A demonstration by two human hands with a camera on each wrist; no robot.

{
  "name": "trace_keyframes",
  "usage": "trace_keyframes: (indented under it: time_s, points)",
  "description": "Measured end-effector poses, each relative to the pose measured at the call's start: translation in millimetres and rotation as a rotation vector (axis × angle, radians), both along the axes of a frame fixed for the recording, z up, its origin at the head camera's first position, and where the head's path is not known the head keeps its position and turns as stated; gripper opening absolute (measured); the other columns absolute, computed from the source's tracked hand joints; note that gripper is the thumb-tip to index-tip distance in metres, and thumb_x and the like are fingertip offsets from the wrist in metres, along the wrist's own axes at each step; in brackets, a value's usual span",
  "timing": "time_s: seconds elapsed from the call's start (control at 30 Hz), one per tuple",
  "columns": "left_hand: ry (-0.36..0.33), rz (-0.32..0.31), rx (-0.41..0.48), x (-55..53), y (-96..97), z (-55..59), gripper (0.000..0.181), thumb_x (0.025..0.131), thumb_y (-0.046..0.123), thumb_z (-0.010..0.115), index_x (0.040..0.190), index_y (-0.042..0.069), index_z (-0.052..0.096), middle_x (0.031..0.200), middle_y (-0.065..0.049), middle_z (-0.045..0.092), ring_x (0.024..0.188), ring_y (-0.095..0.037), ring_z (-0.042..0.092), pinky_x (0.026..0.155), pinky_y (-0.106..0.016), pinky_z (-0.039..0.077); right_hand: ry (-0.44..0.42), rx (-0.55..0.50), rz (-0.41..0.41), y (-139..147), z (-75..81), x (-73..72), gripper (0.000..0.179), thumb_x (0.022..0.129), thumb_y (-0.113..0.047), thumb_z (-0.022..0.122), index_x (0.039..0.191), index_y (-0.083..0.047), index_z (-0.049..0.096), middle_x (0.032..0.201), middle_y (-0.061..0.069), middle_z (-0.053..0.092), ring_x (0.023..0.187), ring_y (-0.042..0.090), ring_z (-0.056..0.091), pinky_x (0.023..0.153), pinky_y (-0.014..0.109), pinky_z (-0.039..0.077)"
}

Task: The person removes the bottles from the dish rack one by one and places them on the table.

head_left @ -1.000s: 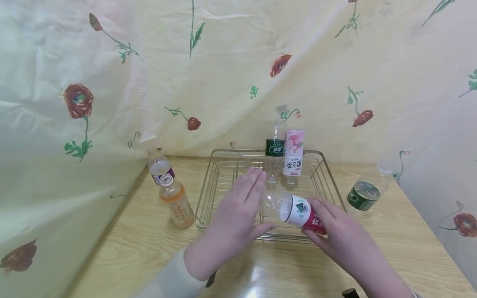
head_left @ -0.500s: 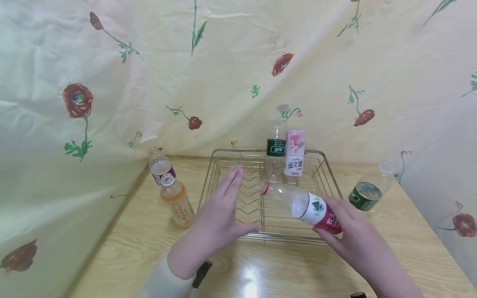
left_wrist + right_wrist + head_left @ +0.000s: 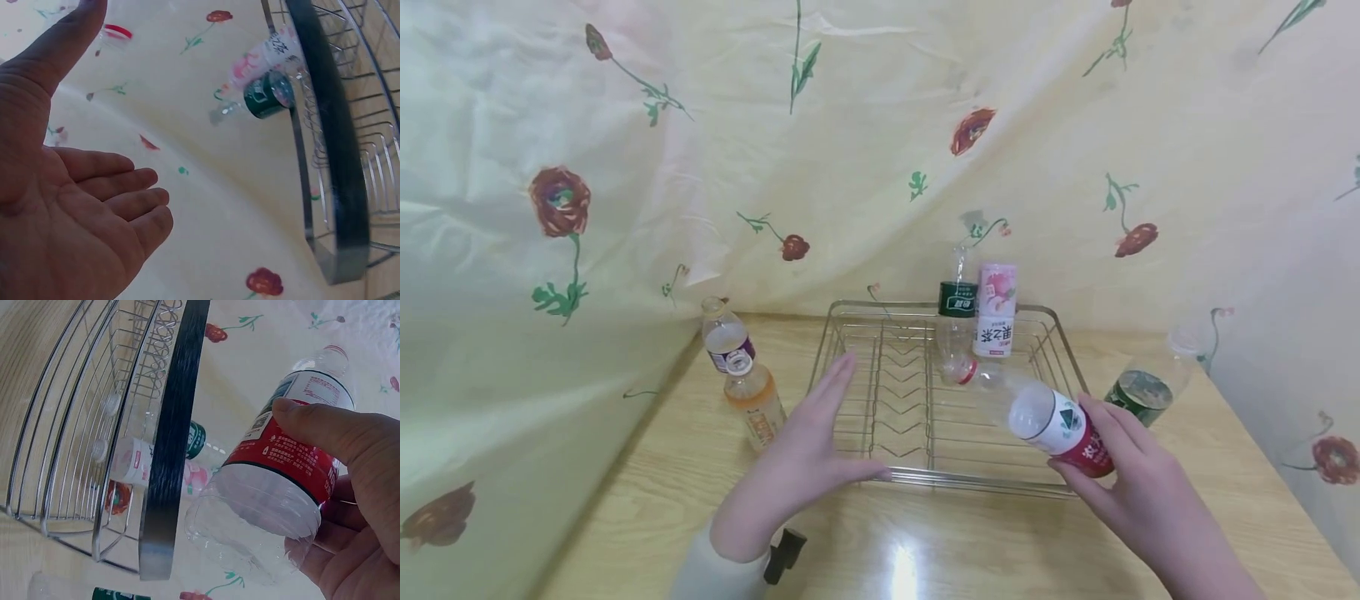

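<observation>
My right hand [image 3: 1138, 492] grips a clear plastic bottle [image 3: 1067, 423] around its red and white label, near the base. The bottle is tilted above the right half of a wire dish rack [image 3: 1000, 482], its red-ringed neck pointing left and away from me. In the right wrist view, thumb and fingers wrap around the label of the bottle [image 3: 284, 450]. My left hand [image 3: 793, 462] holds nothing, fingers extended and thumb apart, over the rack's left front corner. Upside down at the rack's back stand a green-labelled bottle [image 3: 958, 300] and a pink-labelled bottle [image 3: 997, 312].
Left of the rack stand an orange-tinted bottle [image 3: 752, 404] and a purple-labelled bottle [image 3: 724, 337], partly overlapping in view. Another green-labelled bottle [image 3: 1144, 393] stands on the wooden table [image 3: 647, 500] at right. A flowered cloth [image 3: 850, 167] hangs behind and along the sides.
My left hand has moved left, away from the bottle. My right hand has carried the bottle rightward, and its red-ringed neck has come into view.
</observation>
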State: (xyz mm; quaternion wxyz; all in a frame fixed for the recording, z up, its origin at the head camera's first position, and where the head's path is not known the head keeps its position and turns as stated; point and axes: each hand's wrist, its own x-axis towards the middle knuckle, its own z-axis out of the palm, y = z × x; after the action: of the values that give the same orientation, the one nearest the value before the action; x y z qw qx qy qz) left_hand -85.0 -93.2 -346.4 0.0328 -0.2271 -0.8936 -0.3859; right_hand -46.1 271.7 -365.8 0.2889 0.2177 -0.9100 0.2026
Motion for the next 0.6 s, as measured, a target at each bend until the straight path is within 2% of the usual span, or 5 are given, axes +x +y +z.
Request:
trace_keyframes:
  time_s: [0.13, 0.27, 0.4, 0.5, 0.6]
  points:
    - [-0.029, 0.021, 0.019, -2.1, -7.8, -11.0, 0.13, 0.067, 0.039, 0.096, 0.165, 0.021, 0.013, 0.167, 0.003, 0.008, 0.15, -0.02, 0.016, 0.117, -0.044, 0.025, -0.044, -0.012, -0.021, 3.6, -1.6, 3.7, 0.08, 0.086, -0.058, 0.073, 0.14, 0.0, 0.056, 0.128, 0.019, 0.057, 0.099, 0.037, 0.063, 0.067, 0.051, 0.06]
    - [-0.038, 0.037, 0.037, -4.0, -17.7, -22.2, 0.133, 0.065, 0.041, 0.096, 0.165, 0.024, 0.011, 0.167, 0.001, 0.008, 0.15, -0.027, 0.018, 0.117, -0.049, 0.025, -0.076, -0.011, -0.044, 5.0, -2.7, 6.0, 0.091, 0.064, -0.011, 0.098, 0.143, -0.001, 0.054, 0.129, 0.021, 0.056, 0.101, 0.038, 0.062, 0.069, 0.053, 0.059]
    - [-0.036, 0.031, 0.027, -6.1, -24.0, -29.1, 0.135, 0.064, 0.045, 0.095, 0.165, 0.019, 0.009, 0.167, -0.002, 0.007, 0.151, -0.03, 0.016, 0.118, -0.052, 0.022, -0.048, -0.011, -0.053, 6.8, -3.9, 5.9, 0.088, 0.074, -0.036, 0.093, 0.144, -0.001, 0.053, 0.128, 0.02, 0.057, 0.101, 0.038, 0.062, 0.072, 0.051, 0.058]
    - [-0.037, 0.035, 0.023, -7.5, -26.3, -31.7, 0.135, 0.063, 0.047, 0.094, 0.165, 0.019, 0.009, 0.167, -0.003, 0.008, 0.15, -0.031, 0.016, 0.118, -0.052, 0.021, -0.012, -0.031, -0.054, 7.9, -4.1, 5.3, 0.086, 0.089, -0.067, 0.064, 0.143, -0.001, 0.055, 0.126, 0.018, 0.058, 0.101, 0.035, 0.062, 0.085, 0.024, 0.054]
    - [-0.037, 0.05, 0.038, -9.0, -28.9, -33.7, 0.135, 0.063, 0.045, 0.095, 0.165, 0.018, 0.011, 0.167, -0.005, 0.011, 0.15, -0.033, 0.017, 0.117, -0.054, 0.021, 0.024, -0.054, -0.058, 8.7, -4.9, 4.9, 0.091, 0.09, -0.075, 0.047, 0.141, 0.0, 0.057, 0.125, 0.019, 0.059, 0.1, 0.036, 0.062, 0.094, 0.004, 0.031]
